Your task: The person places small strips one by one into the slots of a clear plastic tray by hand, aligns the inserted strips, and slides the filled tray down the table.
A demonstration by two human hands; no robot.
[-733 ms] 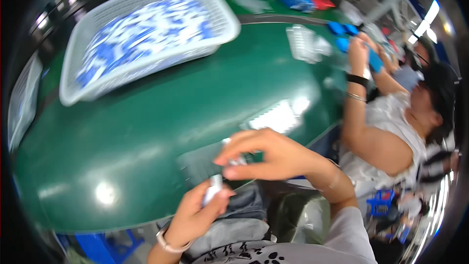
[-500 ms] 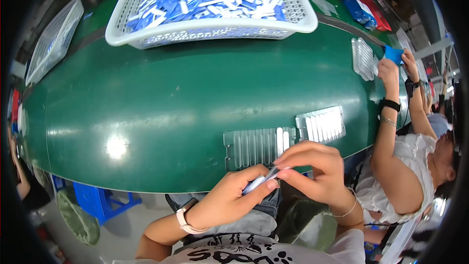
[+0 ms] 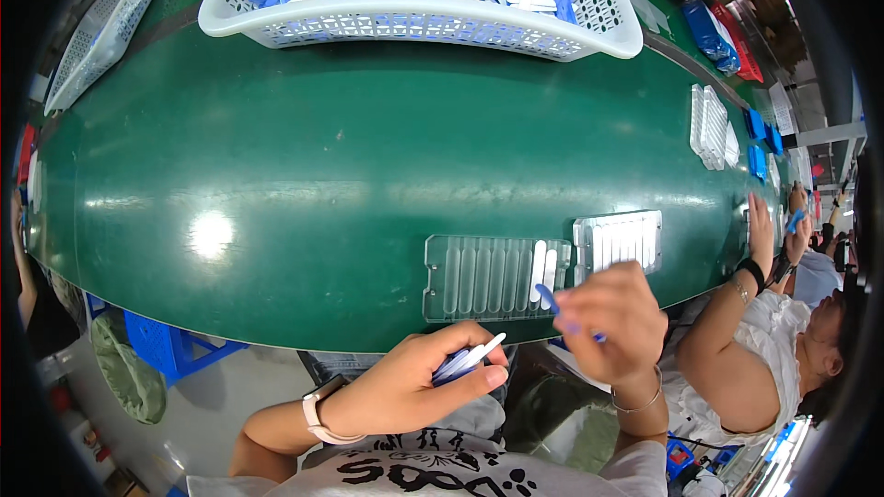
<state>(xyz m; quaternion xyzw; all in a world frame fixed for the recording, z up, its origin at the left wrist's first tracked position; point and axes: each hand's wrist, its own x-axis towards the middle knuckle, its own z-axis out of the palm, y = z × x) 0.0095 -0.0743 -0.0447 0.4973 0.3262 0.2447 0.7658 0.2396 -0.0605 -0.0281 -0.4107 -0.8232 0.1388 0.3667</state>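
My left hand [image 3: 428,385] is closed around a small bundle of flat white and blue plastic sticks [image 3: 458,365], whose ends stick out between thumb and fingers. To its right my right hand [image 3: 615,324], smeared by motion, grips a blue stick [image 3: 546,298] that points toward a clear grooved tray [image 3: 474,274]. Two white sticks [image 3: 550,272] lie in the grooves at this tray's right end; the grooves left of them hold nothing. A second clear tray [image 3: 579,253] beside it carries several white sticks [image 3: 628,241].
A large white perforated basket [image 3: 433,23] full of blue and white sticks stands at the far side of the green table [image 3: 304,138]. Another basket [image 3: 106,32] is at far left. Stacked clear trays [image 3: 709,129] lie at right, near a co-worker's hands [image 3: 761,230].
My right hand has moved away from my left, rightward, and now carries a blue stick. My left hand has shifted slightly left and down. The co-worker's hands have moved nearer the table's edge.
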